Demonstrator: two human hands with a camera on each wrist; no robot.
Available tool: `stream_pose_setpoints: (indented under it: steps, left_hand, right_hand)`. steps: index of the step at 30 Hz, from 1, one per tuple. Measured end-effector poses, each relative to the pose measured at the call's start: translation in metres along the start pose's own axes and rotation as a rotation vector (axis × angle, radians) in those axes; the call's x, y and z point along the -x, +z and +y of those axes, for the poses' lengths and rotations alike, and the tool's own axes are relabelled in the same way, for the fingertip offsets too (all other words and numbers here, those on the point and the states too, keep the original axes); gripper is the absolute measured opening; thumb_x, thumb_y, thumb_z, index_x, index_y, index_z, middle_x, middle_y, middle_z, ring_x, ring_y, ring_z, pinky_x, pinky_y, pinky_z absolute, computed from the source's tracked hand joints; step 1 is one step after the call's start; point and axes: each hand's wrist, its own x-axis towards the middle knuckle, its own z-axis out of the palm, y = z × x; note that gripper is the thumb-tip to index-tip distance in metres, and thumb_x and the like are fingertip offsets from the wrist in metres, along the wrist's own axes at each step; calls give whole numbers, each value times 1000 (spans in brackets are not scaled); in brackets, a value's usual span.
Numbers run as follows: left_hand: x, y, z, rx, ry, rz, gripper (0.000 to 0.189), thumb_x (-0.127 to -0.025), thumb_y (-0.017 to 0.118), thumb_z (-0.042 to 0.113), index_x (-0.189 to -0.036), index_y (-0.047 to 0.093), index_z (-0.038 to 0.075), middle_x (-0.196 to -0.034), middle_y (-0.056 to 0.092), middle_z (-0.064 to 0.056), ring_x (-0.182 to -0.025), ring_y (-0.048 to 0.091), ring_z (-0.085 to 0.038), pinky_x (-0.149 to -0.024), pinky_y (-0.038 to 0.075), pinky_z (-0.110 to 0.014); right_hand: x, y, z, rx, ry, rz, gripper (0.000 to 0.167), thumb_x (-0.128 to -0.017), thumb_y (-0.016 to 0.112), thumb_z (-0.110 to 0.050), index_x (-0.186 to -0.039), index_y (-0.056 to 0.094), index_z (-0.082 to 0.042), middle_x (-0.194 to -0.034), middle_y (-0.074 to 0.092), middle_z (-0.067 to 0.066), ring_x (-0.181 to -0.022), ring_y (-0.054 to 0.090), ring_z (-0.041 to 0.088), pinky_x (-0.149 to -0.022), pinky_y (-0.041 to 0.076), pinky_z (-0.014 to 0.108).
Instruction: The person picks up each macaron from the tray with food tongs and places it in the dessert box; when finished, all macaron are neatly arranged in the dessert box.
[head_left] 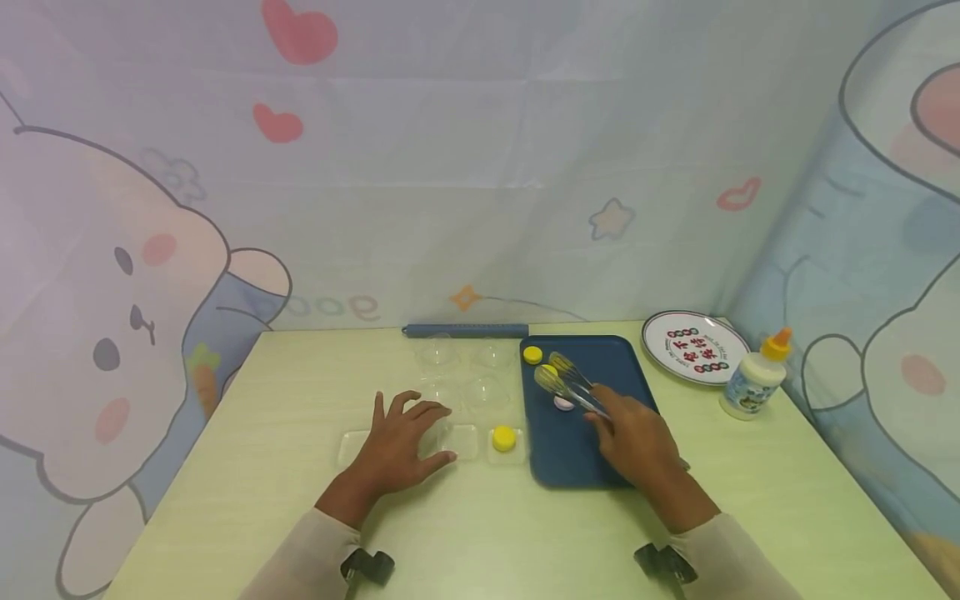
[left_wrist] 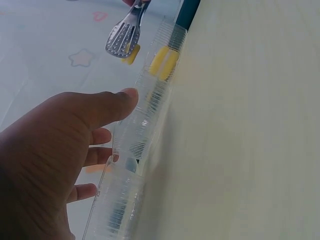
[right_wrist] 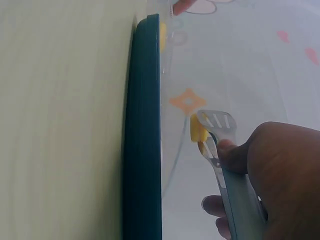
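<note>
My right hand [head_left: 637,437] grips metal tongs [right_wrist: 237,195] over the dark blue tray [head_left: 577,462]. Between the tong tips is a yellow macaron [right_wrist: 198,128], raised above the tray edge in the right wrist view. Another yellow macaron [head_left: 532,355] and a pale pink macaron [head_left: 564,403] lie on the tray. My left hand [head_left: 397,446] is spread loosely at the row of clear plastic boxes [left_wrist: 132,127], thumb and fingertips close to their walls. The rightmost clear box [head_left: 517,457] of that row has a yellow macaron [head_left: 503,438] in it.
Several clear domed lids [head_left: 486,390] stand behind the boxes. A blue-grey bar [head_left: 465,331] lies along the table's back edge. Right of the tray are a printed white plate [head_left: 675,329] and a glue-style bottle [head_left: 752,383] with an orange tip. A patterned curtain closes off the back and sides.
</note>
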Motion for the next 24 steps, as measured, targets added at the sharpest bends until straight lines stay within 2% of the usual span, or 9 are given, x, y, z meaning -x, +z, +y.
stream_pose_setpoints:
  steps: [6, 11, 17, 24]
  left_hand:
    - [0, 0, -1, -3, 3, 6, 63, -93, 82, 52, -146, 68, 22, -148, 69, 0, -150, 49, -41, -120, 16, -91]
    - [-1, 1, 0, -13, 3, -2, 63, -93, 81, 53, -147, 67, 23, -149, 69, 0, -150, 48, -40, -121, 16, -91]
    - [0, 0, 1, -18, 8, 18, 62, -92, 83, 50, -145, 68, 21, -146, 71, -2, -148, 51, -41, -119, 19, -92]
    - [-1, 2, -1, -6, 8, 19, 64, -92, 83, 51, -146, 68, 20, -146, 70, -3, -149, 50, -42, -119, 17, -92]
  right_hand:
    - [-1, 1, -14, -27, -82, 24, 41, -89, 91, -11, -124, 72, -5, -96, 80, 18, -74, 74, 29, -54, 56, 44]
    - [0, 1, -27, -40, -112, 9, 42, -89, 91, -15, -125, 71, -7, -93, 80, 14, -75, 75, 27, -55, 57, 43]
    - [-2, 3, -40, -70, -154, -36, 44, -89, 91, -20, -127, 71, -9, -87, 78, 8, -72, 72, 21, -58, 58, 39]
    - [-8, 5, -59, -100, -167, -138, 43, -92, 89, -23, -130, 73, -13, -94, 80, 2, -75, 73, 16, -62, 59, 37]
